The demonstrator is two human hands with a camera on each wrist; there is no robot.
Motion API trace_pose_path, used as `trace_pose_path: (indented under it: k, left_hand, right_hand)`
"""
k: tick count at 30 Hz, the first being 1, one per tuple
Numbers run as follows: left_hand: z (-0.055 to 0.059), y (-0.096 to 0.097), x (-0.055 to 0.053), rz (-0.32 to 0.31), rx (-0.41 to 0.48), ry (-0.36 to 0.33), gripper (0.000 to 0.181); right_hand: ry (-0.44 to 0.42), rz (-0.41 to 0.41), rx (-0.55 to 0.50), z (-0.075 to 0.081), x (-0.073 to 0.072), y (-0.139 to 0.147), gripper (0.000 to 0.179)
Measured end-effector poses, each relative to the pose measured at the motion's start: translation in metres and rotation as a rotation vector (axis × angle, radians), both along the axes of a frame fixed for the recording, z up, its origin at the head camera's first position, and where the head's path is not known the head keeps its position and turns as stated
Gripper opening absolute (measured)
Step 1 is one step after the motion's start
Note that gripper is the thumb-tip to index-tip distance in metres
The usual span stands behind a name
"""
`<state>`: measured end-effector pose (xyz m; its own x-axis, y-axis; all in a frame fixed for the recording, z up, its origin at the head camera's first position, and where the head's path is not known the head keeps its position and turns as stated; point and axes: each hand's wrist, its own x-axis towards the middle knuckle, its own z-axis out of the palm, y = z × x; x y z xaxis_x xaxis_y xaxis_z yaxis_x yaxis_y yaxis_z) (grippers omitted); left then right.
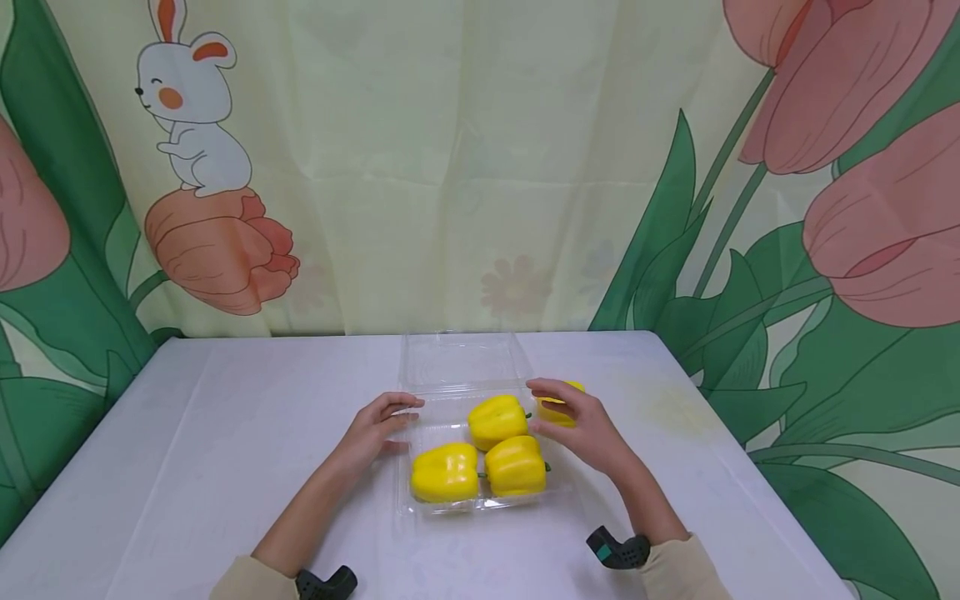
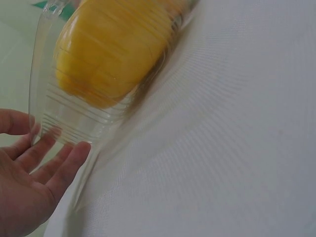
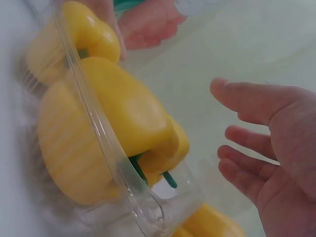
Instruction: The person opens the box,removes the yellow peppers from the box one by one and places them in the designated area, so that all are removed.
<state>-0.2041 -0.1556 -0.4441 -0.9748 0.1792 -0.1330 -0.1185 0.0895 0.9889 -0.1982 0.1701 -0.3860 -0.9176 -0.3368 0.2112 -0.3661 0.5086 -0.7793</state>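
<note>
Three yellow bell peppers lie in a clear plastic clamshell box point(image 1: 420, 433): one at the back point(image 1: 497, 422), one at front left point(image 1: 444, 473) and one at front right point(image 1: 516, 465). My left hand point(image 1: 375, 429) is at the box's left side, its extended fingers point(image 2: 74, 153) touching the clear wall. Just right of the box, my right hand point(image 1: 577, 417) hovers with fingers spread and nothing between them. Another yellow bell pepper point(image 1: 573, 387) sits behind that hand on the table, partly hidden by it. Green stems show on the peppers in the right wrist view.
The box's clear lid point(image 1: 465, 362) lies folded back toward the far table edge. A white cloth covers the table point(image 1: 262, 433). Behind it hangs a curtain point(image 1: 450, 167) printed with tulips and a rabbit. A dark camera band sits at each wrist.
</note>
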Motion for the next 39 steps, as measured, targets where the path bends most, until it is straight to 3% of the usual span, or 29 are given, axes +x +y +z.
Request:
trace_pose_path:
  k: [24,39]
  left_hand:
    - [0.003,-0.001,0.002,-0.018,0.003,0.017,0.032]
    - [0.002,-0.002,0.001,-0.018,0.008,0.019,0.031]
  right_hand:
    - [0.007,0.139,0.038,0.003,0.018,-0.031,0.053]
    - [-0.024,0.251,0.039,-0.001,0.018,-0.049,0.054]
